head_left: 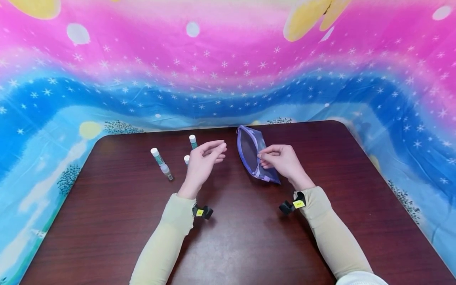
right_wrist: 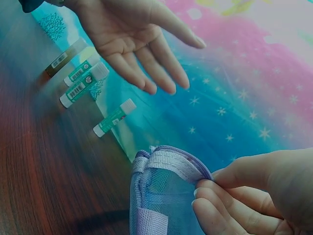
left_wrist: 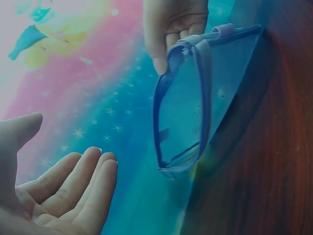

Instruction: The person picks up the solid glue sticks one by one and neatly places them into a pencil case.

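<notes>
A purple mesh zipper pouch (head_left: 268, 139) stands on the table with its mouth gaping toward the left. My right hand (head_left: 285, 161) pinches the pouch's zippered rim between thumb and fingers, as the right wrist view also shows at the purple edging (right_wrist: 178, 164). Left of the pouch, my left hand (head_left: 204, 162) hovers with its fingers extended and nothing in it. In the left wrist view its palm (left_wrist: 54, 210) is bare, and the pouch opening (left_wrist: 181, 112) faces it.
Glue sticks with white caps stand left of my left hand: one glue stick (head_left: 156, 156) at the left, another (head_left: 193, 141) farther back, and a third (head_left: 187, 159) partly hidden by that hand. A small clear-topped bottle (head_left: 166, 172) stands beside them. A patterned cloth (head_left: 228, 79) hangs behind the table.
</notes>
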Motion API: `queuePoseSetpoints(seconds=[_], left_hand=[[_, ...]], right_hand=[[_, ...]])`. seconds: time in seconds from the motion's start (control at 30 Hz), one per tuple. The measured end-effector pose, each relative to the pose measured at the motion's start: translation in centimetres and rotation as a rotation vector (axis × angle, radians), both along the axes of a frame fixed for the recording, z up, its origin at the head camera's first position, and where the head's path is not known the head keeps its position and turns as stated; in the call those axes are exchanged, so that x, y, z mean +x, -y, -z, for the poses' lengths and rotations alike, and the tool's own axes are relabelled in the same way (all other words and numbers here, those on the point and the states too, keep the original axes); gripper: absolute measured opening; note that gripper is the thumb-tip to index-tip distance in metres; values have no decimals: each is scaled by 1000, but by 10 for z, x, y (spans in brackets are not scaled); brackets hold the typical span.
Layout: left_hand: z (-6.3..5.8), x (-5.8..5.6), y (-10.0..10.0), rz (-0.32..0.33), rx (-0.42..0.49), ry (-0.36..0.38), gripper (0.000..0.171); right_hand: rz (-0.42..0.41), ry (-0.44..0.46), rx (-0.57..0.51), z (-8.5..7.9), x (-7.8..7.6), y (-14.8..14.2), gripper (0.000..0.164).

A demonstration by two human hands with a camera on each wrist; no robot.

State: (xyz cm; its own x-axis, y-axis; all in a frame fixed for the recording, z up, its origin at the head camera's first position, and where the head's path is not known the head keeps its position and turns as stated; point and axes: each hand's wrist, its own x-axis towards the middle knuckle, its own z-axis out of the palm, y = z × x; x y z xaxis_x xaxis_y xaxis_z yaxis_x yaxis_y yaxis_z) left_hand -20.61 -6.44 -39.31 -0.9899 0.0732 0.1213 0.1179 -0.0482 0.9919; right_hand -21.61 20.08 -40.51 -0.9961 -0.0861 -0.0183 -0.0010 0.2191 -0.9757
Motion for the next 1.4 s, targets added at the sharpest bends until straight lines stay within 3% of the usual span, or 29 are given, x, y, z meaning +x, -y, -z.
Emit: queuePoseSetpoints(seconds=[0.13, 0.4, 0.5, 0.83, 1.13, 1.4], left_hand=[[-6, 4, 7, -30, -17, -37, 39], [-12, 13, 23, -110, -188, -145, 40], [-13, 16, 28, -123, -189, -167, 41], [-13, 21, 50, -200, -205, -134, 52], [-4, 20, 59, -269, -324, -116, 60], [5, 18, 64, -301, -348, -94, 62]], right_hand=[[0, -1, -5, -1, 0, 0, 18], [2, 3, -3, -3, 1, -2, 19], [2, 5, -3, -3, 1, -2, 19], [5, 0, -17, -5, 1, -3, 18], [8, 4, -18, -6, 2, -4, 19], [6, 5, -20, -5, 1, -4, 18]])
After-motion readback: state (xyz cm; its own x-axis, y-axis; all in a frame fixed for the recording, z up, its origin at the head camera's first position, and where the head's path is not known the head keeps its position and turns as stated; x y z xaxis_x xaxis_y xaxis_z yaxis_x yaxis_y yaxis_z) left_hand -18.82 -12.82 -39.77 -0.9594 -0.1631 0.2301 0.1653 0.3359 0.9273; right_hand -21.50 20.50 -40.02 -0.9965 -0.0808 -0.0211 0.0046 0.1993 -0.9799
